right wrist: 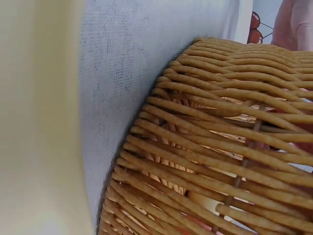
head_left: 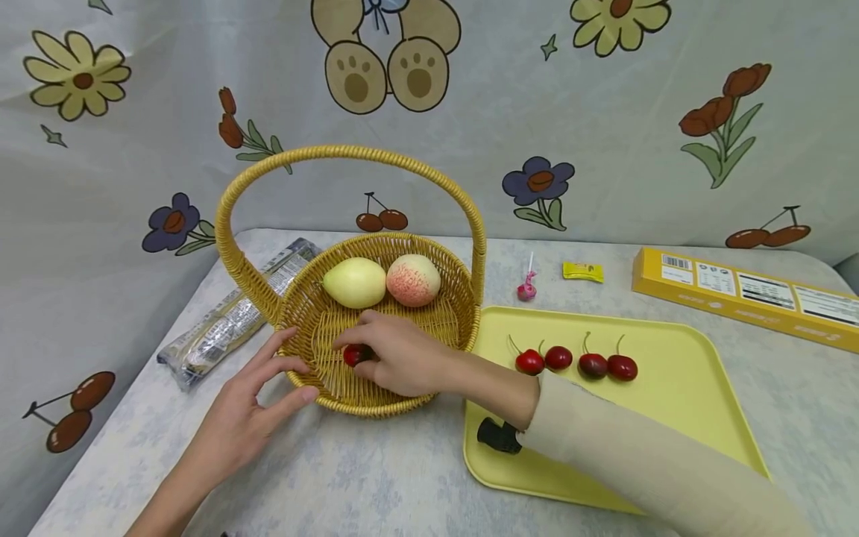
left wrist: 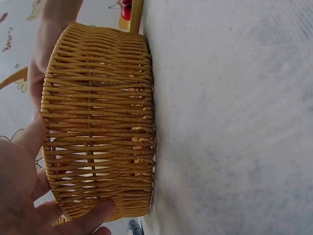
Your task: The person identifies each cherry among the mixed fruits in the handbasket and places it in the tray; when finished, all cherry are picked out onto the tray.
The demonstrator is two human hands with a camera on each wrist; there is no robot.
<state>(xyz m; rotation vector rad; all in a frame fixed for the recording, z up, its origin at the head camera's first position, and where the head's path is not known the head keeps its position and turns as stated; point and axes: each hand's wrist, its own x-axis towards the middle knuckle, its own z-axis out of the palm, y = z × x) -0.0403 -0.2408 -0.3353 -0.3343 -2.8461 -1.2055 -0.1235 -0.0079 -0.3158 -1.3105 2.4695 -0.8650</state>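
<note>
My right hand [head_left: 403,358] reaches down inside a round wicker basket [head_left: 376,409] with a tall arched handle. Thumb and fingers pinch a dark red cherry [head_left: 356,354] low over the woven bottom. Behind that hand, a pale yellow-green pear [head_left: 356,283] and a pink-speckled peach [head_left: 413,280] lie side by side in the basket. My left hand [head_left: 244,414] touches the basket's near left side with its fingers spread, the thumb at the rim. Along the outer wicker wall, the left wrist view shows more of its fingers [left wrist: 95,215].
A yellow tray [head_left: 684,418] on the right bears several cherries [head_left: 593,365]; my right forearm crosses it. Behind it are a lollipop [head_left: 526,289], a yellow wrapped candy [head_left: 582,271] and a long yellow box [head_left: 745,294]. A silvery packet [head_left: 221,328] lies left of the basket.
</note>
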